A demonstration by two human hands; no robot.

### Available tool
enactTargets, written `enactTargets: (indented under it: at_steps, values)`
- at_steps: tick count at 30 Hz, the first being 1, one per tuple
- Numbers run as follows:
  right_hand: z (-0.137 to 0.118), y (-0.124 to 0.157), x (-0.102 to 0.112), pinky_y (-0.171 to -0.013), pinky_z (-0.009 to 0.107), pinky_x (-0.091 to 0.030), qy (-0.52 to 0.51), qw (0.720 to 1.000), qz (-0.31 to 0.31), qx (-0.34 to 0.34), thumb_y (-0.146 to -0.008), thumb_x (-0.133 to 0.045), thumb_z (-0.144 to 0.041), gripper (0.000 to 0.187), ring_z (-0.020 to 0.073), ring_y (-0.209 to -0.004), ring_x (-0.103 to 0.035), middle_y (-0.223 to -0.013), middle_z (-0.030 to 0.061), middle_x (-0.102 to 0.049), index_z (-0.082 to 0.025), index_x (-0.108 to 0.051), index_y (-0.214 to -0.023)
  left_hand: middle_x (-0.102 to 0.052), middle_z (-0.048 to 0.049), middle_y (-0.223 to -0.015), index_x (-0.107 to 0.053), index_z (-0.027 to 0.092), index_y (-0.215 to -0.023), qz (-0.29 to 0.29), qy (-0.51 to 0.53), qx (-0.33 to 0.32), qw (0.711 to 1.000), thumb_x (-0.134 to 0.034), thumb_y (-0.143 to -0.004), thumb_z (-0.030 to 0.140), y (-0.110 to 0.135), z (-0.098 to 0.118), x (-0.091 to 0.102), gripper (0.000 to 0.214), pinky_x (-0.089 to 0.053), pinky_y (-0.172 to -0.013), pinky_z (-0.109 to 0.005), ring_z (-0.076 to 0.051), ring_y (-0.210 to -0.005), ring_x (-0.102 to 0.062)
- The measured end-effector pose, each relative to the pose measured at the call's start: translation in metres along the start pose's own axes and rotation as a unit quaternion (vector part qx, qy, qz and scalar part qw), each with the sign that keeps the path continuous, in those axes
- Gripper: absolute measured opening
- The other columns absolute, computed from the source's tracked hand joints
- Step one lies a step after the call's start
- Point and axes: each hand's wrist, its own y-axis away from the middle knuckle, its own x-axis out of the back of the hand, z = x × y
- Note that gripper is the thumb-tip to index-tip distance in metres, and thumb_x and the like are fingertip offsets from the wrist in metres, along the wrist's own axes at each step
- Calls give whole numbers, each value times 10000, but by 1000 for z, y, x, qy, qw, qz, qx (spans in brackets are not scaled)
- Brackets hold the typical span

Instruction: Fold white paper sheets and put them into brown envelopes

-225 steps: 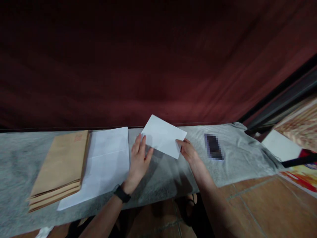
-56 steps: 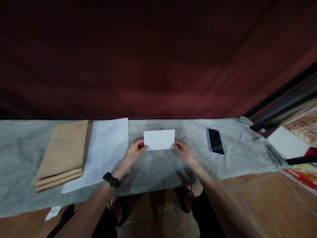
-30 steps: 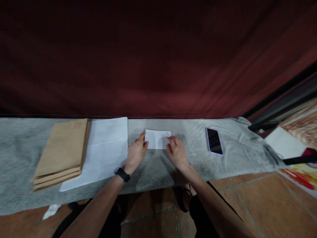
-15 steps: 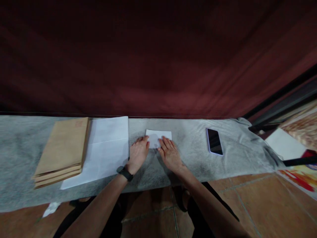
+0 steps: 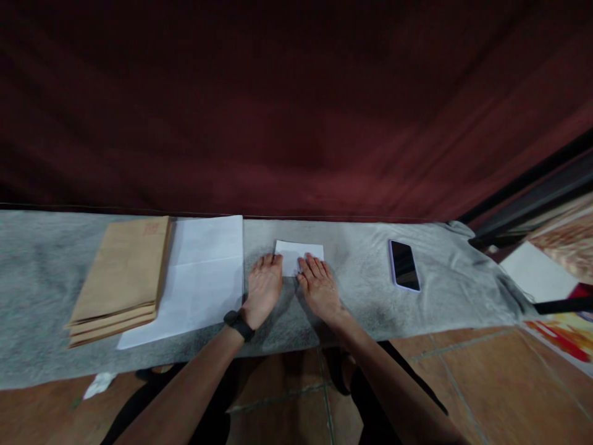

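Head camera: a small white paper [image 5: 292, 252] lies flat near the middle of the grey cloth-covered tabletop [image 5: 361, 315], its far edge running roughly parallel to the foot of a dark red curtain [image 5: 296, 136]. The left hand [image 5: 265, 285] is at the paper's left end, back upward, its fingers close together and bent down; whether they pinch the edge cannot be told, as the undersides are hidden. The right hand [image 5: 319, 289] rests palm down, its fingers extended and slightly spread over the near right part of the paper. Between the two hands and beyond them, the paper's surface shows.

A black watch [image 5: 239, 325] sits on the left wrist. Left of that hand lies large white paper [image 5: 206, 281] with a crease across it, and along its left side is a stack of brown kraft envelopes [image 5: 120, 275] bearing a faint reddish mark at the far right corner. Well to the right of the right hand, a smartphone [image 5: 404, 266] with a lilac edge lies dark screen up. Below the tabletop's near edge, a crumpled white tissue [image 5: 99, 384] lies at left on the brown tiled floor [image 5: 491, 377].
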Motion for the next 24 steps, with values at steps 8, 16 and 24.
enactTargets:
  at_steps: [8,16,24]
  values:
    - [-4,-5,6,-1195,458,-326,-7,1000,9,-18,-1083,-371,-338,454,275,-1423,-473,-1573,86,-501,-186,-547,-1473,-676,-156,-1172,-619,136,-1276,-1,-44,-13,999,-359,-970,61,4,5,4,409,-467,-938,-397,-300,-1121,-623]
    - [-4,-9,12,-1154,464,-369,-14,1000,3,-28,-1063,-413,-268,403,272,-1345,-540,-1522,90,-559,-203,-596,-1416,-671,-173,-1179,-615,115,-1273,-2,-55,-17,998,-346,-965,43,5,8,7,415,-461,-932,-406,-308,-1103,-626]
    - [-6,-14,1,-1231,433,-329,-69,997,12,12,-1038,-388,-190,447,225,-1454,-450,-1553,108,-522,-143,-559,-1448,-671,-175,-1158,-620,120,-1270,4,-52,-27,998,-374,-957,45,7,11,8,405,-464,-944,-420,-309,-1105,-618]
